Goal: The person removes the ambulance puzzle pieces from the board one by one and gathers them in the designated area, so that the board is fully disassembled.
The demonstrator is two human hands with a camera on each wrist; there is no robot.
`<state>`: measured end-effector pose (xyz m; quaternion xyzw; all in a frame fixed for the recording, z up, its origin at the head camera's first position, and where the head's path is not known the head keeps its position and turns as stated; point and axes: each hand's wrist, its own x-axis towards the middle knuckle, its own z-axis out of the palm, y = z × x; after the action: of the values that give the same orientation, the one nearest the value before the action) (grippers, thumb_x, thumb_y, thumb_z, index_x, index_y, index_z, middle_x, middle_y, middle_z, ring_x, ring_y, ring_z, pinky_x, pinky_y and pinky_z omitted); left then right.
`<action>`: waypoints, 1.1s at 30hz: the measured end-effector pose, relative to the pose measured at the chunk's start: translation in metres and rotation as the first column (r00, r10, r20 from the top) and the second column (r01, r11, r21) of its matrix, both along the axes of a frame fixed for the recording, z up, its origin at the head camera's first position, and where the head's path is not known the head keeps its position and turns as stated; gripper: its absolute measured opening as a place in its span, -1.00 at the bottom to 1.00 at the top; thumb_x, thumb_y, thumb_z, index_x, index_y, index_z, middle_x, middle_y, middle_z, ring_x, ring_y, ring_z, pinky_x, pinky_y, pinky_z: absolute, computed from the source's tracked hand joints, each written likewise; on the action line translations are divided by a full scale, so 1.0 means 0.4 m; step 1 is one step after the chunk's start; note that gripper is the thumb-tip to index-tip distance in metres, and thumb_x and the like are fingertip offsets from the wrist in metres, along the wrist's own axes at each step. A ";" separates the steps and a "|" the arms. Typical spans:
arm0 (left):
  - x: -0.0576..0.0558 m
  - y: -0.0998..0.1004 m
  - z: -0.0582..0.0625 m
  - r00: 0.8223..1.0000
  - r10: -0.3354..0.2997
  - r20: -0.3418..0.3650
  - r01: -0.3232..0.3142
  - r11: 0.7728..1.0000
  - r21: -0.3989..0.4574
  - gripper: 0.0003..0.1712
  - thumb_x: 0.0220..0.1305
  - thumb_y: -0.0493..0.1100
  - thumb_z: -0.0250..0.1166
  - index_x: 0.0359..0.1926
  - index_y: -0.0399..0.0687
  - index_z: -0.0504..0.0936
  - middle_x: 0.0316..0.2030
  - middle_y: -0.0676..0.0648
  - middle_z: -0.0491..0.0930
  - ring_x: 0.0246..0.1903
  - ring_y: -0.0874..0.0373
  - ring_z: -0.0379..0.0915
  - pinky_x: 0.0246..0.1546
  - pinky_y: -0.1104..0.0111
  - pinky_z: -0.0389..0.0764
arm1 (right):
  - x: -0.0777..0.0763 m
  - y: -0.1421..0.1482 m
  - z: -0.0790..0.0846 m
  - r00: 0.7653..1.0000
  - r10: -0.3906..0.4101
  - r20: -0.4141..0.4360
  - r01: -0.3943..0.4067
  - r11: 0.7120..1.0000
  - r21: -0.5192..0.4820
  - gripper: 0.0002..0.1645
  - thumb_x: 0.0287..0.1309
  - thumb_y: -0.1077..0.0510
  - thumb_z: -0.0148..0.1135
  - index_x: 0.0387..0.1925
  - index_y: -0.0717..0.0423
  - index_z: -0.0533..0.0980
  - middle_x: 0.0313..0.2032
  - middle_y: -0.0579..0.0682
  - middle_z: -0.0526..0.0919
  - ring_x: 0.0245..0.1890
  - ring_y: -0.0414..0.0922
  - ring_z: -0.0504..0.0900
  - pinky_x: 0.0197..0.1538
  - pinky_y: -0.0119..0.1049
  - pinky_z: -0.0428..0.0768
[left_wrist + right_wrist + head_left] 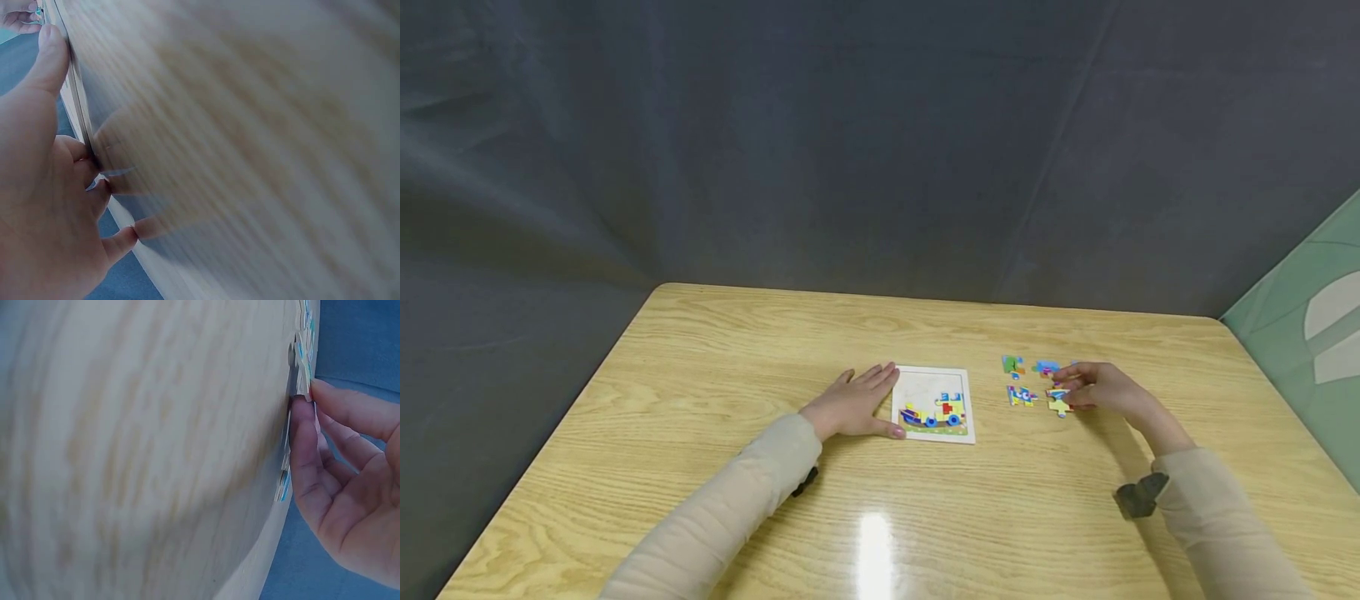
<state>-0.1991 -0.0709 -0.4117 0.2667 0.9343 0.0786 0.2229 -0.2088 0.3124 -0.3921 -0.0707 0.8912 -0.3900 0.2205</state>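
My left hand (855, 406) lies with fingers spread along the left edge of a square white puzzle tray (937, 439). In the left wrist view its thumb (53, 59) rests on the tray's edge. Joined pieces (951, 411) showing a yellow and red vehicle with blue wheels fill the tray's lower part; the upper part shows bare white. To the right, my right hand (1108, 389) pinches a yellow and blue jigsaw piece (1060, 406) between thumb and fingertips. The right wrist view shows this piece (304, 372) edge-on and tilted.
Loose jigsaw pieces lie about the right hand: a green one (1012, 365), a blue and pink one (1046, 367) and a blue and yellow one (1022, 396). Another is partly hidden behind the fingers. The wooden table (737, 350) backs onto a dark curtain (850, 167).
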 end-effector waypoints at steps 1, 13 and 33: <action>0.000 0.000 0.000 1.000 0.001 0.002 -0.001 1.000 0.002 0.12 0.18 0.45 0.06 0.52 0.07 -0.25 0.53 0.08 -0.34 0.53 0.15 -0.38 0.52 0.01 -0.24 | 0.000 0.000 -0.001 1.000 -0.003 0.002 0.003 1.000 0.001 -0.48 0.25 0.30 0.12 0.16 0.55 0.30 -0.08 0.27 0.56 -0.33 -0.39 0.54 -0.26 -0.41 0.59; 0.004 0.000 0.003 1.000 0.001 -0.003 -0.001 1.000 0.002 0.12 0.18 0.46 0.06 0.52 0.08 -0.24 0.53 0.09 -0.33 0.53 0.15 -0.37 0.52 0.01 -0.23 | -0.005 0.011 -0.016 1.000 -0.022 0.019 0.022 1.000 -0.008 -0.45 0.20 0.29 0.19 0.15 0.53 0.32 -0.19 0.06 0.53 -0.32 -0.35 0.52 -0.21 -0.43 0.63; 0.001 0.000 0.001 1.000 0.004 -0.004 -0.004 1.000 0.006 0.12 0.18 0.45 0.06 0.53 0.06 -0.23 0.53 0.08 -0.33 0.53 0.14 -0.37 0.52 0.01 -0.22 | -0.008 -0.025 0.008 0.992 -0.058 -0.116 0.059 0.998 0.012 -0.49 0.22 0.24 0.20 0.12 0.48 0.38 -0.14 0.19 0.55 -0.32 -0.40 0.51 -0.24 -0.43 0.64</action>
<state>-0.1989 -0.0709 -0.4114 0.2655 0.9351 0.0815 0.2200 -0.2122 0.3023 -0.3887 -0.0653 0.9071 -0.3849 0.1575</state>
